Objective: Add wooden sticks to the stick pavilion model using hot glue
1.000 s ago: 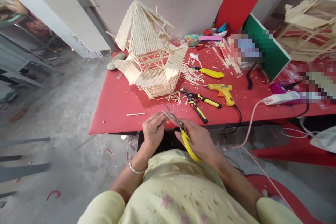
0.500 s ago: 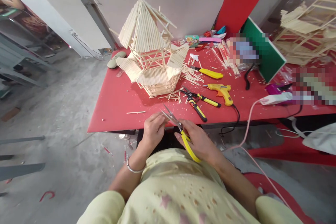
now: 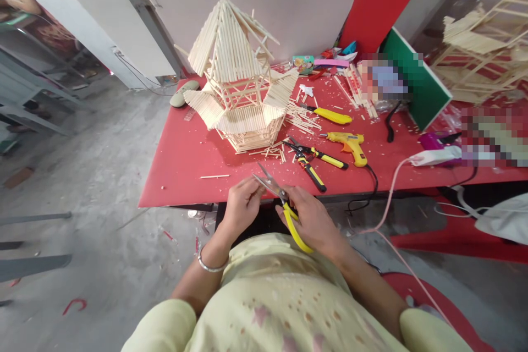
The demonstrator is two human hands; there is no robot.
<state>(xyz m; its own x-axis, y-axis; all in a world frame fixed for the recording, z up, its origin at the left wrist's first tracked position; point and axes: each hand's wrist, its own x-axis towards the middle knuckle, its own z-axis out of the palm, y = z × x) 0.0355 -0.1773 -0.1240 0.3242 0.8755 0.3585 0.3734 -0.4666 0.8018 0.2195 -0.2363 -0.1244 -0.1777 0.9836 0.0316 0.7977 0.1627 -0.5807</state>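
Note:
My right hand (image 3: 310, 212) is closed round a pair of scissors (image 3: 296, 228) with yellow handles, their blades parted and pointing up and left. Beside the blades, my left hand (image 3: 243, 203) is closed, thumb and fingertips pinched together; whatever they hold is too small to make out. Both hands are at the near edge of the red table (image 3: 173, 170). Beyond them stands a pavilion model (image 3: 235, 77) built of thin wooden sticks, with a pointed roof and a flared lower roof. A single stick (image 3: 214, 176) lies in front of it.
Right of the model lie pliers (image 3: 311, 170), a yellow glue gun (image 3: 348, 146), a yellow utility knife (image 3: 330, 115) and scattered cut sticks (image 3: 303, 118). A green board (image 3: 416, 82) leans farther right, near another stick model (image 3: 482, 49). A pink cord (image 3: 390, 198) hangs off the edge.
Both hands stay nearly in place. The scissor blades and handles look slightly shifted, still parted. The whole view has moved a few pixels.

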